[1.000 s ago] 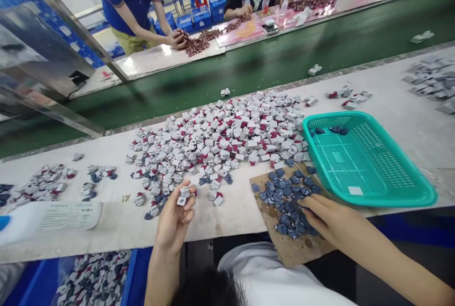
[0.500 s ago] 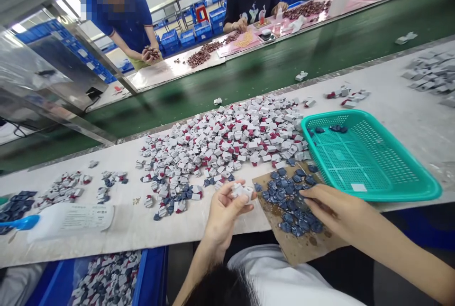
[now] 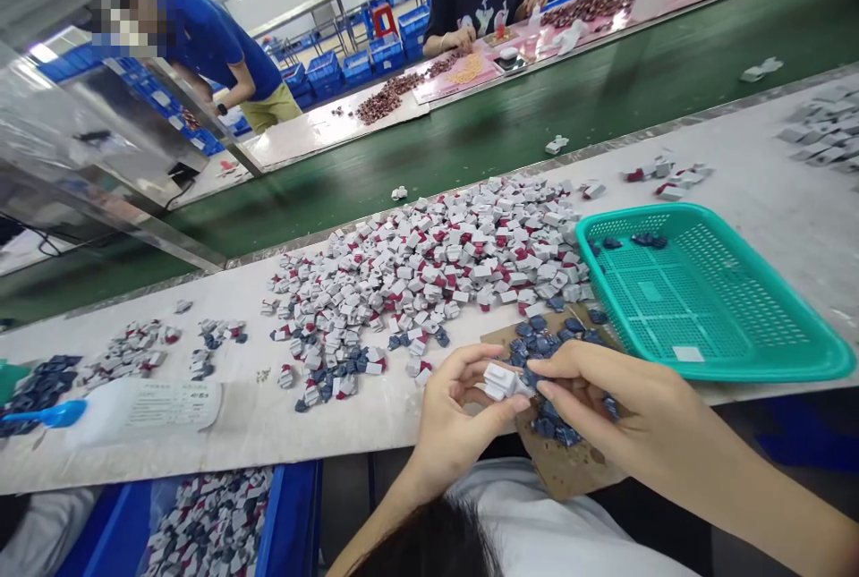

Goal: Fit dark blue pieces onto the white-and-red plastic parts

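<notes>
Steadily, I pinch the white plastic part (image 3: 500, 381) between the left hand's (image 3: 456, 423) thumb and fingers. The right hand (image 3: 604, 398) pinches its far end, close above the cardboard sheet (image 3: 570, 472).

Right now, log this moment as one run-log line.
left hand: holds small white parts | right hand: touches them, above dark blue parts on cardboard | beside: teal plastic basket

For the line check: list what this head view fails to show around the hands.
In the head view:
White piece: partly hidden by the fingers of the left hand.
Cardboard sheet: middle hidden by the right hand.
Blue crate: cut off by the lower edge.
Piled white and red pieces: fine detail too small to read.
</notes>
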Motion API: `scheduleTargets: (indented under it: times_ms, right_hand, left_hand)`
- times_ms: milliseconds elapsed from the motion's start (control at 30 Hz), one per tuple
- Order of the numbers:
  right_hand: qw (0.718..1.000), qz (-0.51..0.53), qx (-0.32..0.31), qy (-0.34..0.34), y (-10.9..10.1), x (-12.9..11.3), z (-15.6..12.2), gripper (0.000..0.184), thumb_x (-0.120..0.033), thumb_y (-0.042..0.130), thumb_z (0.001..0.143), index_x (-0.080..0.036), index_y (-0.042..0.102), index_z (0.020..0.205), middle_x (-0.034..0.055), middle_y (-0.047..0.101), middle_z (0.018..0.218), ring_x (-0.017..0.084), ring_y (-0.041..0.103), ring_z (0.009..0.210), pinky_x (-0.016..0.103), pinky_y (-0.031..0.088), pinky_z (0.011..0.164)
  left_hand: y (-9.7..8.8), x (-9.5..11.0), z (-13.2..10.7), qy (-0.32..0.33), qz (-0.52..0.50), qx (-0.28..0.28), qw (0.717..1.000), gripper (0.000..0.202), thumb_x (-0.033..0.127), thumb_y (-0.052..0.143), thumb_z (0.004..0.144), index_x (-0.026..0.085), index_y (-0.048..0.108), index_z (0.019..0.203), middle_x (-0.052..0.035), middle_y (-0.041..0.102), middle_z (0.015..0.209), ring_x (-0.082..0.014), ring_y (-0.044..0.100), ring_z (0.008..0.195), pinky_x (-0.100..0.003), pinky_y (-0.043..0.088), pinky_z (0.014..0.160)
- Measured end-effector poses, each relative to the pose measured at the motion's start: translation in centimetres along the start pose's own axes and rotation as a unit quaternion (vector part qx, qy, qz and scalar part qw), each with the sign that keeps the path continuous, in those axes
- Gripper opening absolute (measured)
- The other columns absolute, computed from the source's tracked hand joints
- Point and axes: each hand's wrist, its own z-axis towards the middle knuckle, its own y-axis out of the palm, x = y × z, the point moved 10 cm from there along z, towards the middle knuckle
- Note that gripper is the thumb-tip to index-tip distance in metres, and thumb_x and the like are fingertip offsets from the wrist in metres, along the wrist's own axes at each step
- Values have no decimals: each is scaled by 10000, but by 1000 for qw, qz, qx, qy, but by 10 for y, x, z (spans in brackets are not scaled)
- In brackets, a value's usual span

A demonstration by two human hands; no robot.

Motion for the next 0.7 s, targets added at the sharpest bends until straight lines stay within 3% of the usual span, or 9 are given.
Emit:
scheduleTargets:
  times_ms: [167,300,400,533,600,633,700]
  right_hand:
    - [993,14,-113,25,15,7,-1,196,-190,412,973,-200,586,883,-8,582,747,108,545,620,219,392,527]
    - [987,63,-140,53,25,20,-2,171,-174,433,943,-199,556,826,-10,595,743,111,552,650,219,398,577]
    - [978,120,-130,110,35,34,-5,166,-234,451,938,-199,572,830,-7,599,731,110,547,630,215,409,561]
    - [954,181,-144,193,47,50,-11,257,-430,504,925,-221,639,991,4,626,744,131,578,634,217,445,522]
    - [958,155,-116,210,30,64,-12,356,-515,516,904,-235,641,1085,19,636,773,147,599,660,228,470,539]
    - [964,121,-83,224,13,76,-13,404,-551,515,893,-239,639,1117,31,643,803,157,609,684,238,483,560]
    - [963,19,-16,268,-28,109,-20,483,-608,492,874,-240,631,1153,60,658,893,181,624,743,264,499,603]
  left_hand:
    - [9,17,-1,83,119,-49,988,291,154,733,737,166,649,1015,-55,730,925,-136,682,801,-194,548,698]
    - [14,25,-4,149,182,-58,970,225,162,694,778,154,652,998,-72,724,923,-146,674,788,-217,550,702]
    - [13,19,0,138,178,-49,973,206,176,683,791,163,643,993,-74,720,937,-154,673,826,-232,547,740]
    - [4,-2,8,52,101,-77,991,209,240,699,782,181,596,955,-61,696,913,-158,670,817,-218,551,652]
    - [-29,-12,6,11,79,-34,996,228,280,706,767,189,573,928,-60,686,930,-156,665,746,-205,533,532]
    - [-59,-14,2,3,76,27,997,246,296,719,746,191,563,905,-54,684,925,-147,653,689,-201,517,484]
    - [-143,-14,-25,4,74,215,974,296,307,748,675,194,543,857,-23,682,856,-123,614,576,-197,493,430]
